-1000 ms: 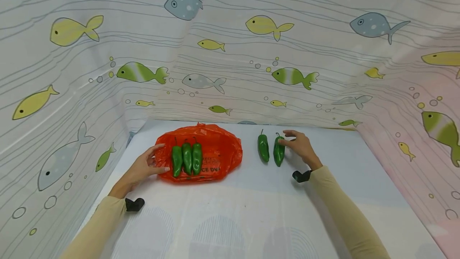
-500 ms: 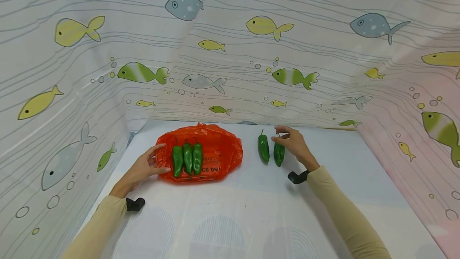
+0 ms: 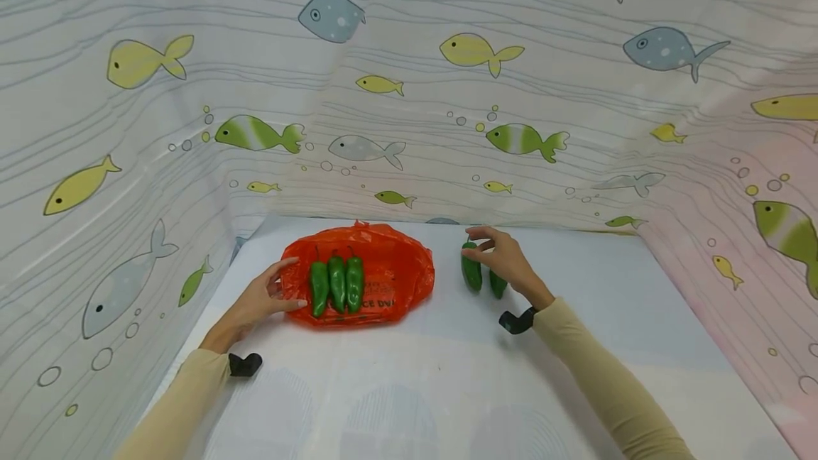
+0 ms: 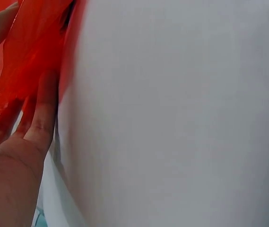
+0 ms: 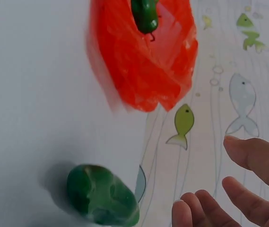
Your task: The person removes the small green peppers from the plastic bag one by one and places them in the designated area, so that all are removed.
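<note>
Three green chili peppers (image 3: pixel 336 284) lie side by side on a red plastic bag (image 3: pixel 393 272). At the bag's left end is my left hand (image 3: pixel 255 302), thumb and fingers spread apart around its edge; in the left wrist view, nearly straight fingers (image 4: pixel 44 111) reach behind the red film. Two more green chili peppers lie right of the bag. My right hand (image 3: pixel 501 258) is over the upper end of the nearer one (image 3: pixel 471 274) and partly covers the other (image 3: pixel 498 285). In the right wrist view, a gap separates thumb and fingers, with a green pepper (image 5: pixel 103 195) apart from them.
A white table (image 3: pixel 441 382) lies under everything, with pale arch patterns near the front. Fish-printed sheets (image 3: pixel 409 91) rise as walls at the back and both sides. A black wrist device (image 3: pixel 517 320) sits at each wrist.
My right hand has moved left, from the rightmost pepper to the pepper nearer the bag. My left hand stays at the bag's edge. The head view has tilted slightly.
</note>
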`<state>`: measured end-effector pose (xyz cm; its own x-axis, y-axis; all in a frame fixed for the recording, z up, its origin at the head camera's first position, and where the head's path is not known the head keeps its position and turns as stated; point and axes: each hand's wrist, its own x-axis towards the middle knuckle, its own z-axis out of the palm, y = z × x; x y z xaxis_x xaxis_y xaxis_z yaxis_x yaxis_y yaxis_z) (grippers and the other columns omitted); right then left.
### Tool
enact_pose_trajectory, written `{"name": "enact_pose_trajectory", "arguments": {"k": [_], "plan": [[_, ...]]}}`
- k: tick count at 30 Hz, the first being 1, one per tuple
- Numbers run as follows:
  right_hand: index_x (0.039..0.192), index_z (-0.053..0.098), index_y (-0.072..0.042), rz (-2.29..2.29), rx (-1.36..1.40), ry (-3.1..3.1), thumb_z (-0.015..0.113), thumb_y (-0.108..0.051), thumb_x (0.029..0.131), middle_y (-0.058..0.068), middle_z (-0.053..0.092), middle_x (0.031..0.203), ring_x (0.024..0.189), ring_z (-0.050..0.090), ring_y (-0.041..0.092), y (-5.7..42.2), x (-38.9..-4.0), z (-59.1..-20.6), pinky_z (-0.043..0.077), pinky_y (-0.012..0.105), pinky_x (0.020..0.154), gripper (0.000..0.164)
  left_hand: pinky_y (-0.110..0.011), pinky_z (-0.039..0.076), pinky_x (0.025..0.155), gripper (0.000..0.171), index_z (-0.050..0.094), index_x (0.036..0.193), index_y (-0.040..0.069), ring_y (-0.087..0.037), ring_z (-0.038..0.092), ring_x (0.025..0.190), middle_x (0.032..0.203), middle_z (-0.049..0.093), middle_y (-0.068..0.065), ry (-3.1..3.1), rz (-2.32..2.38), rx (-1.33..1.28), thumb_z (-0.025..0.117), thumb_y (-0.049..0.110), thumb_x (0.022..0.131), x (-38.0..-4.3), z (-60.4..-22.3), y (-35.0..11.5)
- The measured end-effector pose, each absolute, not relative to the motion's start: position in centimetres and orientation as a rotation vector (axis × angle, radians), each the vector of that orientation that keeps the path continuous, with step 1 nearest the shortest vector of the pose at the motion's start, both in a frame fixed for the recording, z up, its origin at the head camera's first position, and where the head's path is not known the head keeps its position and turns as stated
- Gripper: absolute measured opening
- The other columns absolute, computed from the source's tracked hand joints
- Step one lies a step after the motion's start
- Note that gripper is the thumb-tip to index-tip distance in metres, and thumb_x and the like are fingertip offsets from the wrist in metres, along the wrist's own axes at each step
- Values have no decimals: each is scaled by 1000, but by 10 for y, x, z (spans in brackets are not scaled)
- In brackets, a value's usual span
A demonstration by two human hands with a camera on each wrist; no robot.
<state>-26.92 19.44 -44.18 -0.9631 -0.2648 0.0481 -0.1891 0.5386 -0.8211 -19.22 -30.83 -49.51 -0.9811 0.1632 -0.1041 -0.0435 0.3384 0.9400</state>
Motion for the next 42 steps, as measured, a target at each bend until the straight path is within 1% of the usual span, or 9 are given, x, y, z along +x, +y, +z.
{"name": "enact_pose_trajectory", "arguments": {"k": [8,14,22,24,27,31,34,39,42], "plan": [[138,62,-18,-1419,-460,2664,79,-36,92,3,64,134,110,63,24,171,-264,-440,57,40,88,52,-51,41,111,95,31,161,18,-43,38,143,162,31,-18,2431,1700,119,87,17,84,-189,-496,-309],[137,64,-17,-1421,-518,2645,80,-31,92,3,66,132,106,64,23,150,-261,-441,58,38,85,50,-56,40,111,94,31,161,17,-45,38,143,163,29,-18,2429,1711,113,86,16,84,-186,-496,-309],[138,64,-12,-1451,-605,2580,81,-29,91,11,66,133,105,65,24,117,-257,-445,60,35,82,53,-56,40,111,92,32,160,17,-44,39,142,161,32,-18,2445,1700,117,85,15,85,-185,-497,-310],[139,63,-10,-1469,-628,2555,80,-28,92,13,66,132,106,64,25,109,-256,-446,60,34,81,53,-57,40,111,92,32,160,17,-45,38,143,162,31,-18,2451,1693,114,85,15,85,-185,-496,-309],[137,64,-11,-1480,-659,2546,81,-27,91,14,66,131,104,65,24,98,-255,-447,60,34,79,51,-58,37,112,92,32,160,17,-46,35,144,164,28,-18,2451,1691,111,85,15,86,-186,-495,-308],[135,65,-16,-1468,-697,2547,82,-26,91,6,67,128,101,66,18,85,-253,-448,58,33,80,48,-59,35,113,93,31,160,17,-45,33,146,164,26,-18,2444,1700,120,85,15,85,-187,-494,-307],[136,65,-16,-1447,-715,2540,82,-27,90,5,66,128,100,66,17,76,-252,-449,58,32,81,50,-59,35,113,93,31,161,17,-45,33,146,164,26,-18,2443,1703,115,85,15,85,-187,-494,-308],[139,62,-12,-1417,-746,2480,82,-28,91,15,62,136,103,66,19,64,-249,-452,58,33,85,55,-59,37,112,93,31,161,18,-46,35,145,164,27,-18,2447,1693,101,86,17,85,-186,-494,-308],[141,60,-10,-1407,-758,2460,82,-29,91,15,61,138,103,66,19,56,-249,-454,57,32,86,58,-57,39,112,93,31,161,17,-45,37,144,163,29,-19,2446,1689,115,85,16,86,-186,-495,-309]]}}
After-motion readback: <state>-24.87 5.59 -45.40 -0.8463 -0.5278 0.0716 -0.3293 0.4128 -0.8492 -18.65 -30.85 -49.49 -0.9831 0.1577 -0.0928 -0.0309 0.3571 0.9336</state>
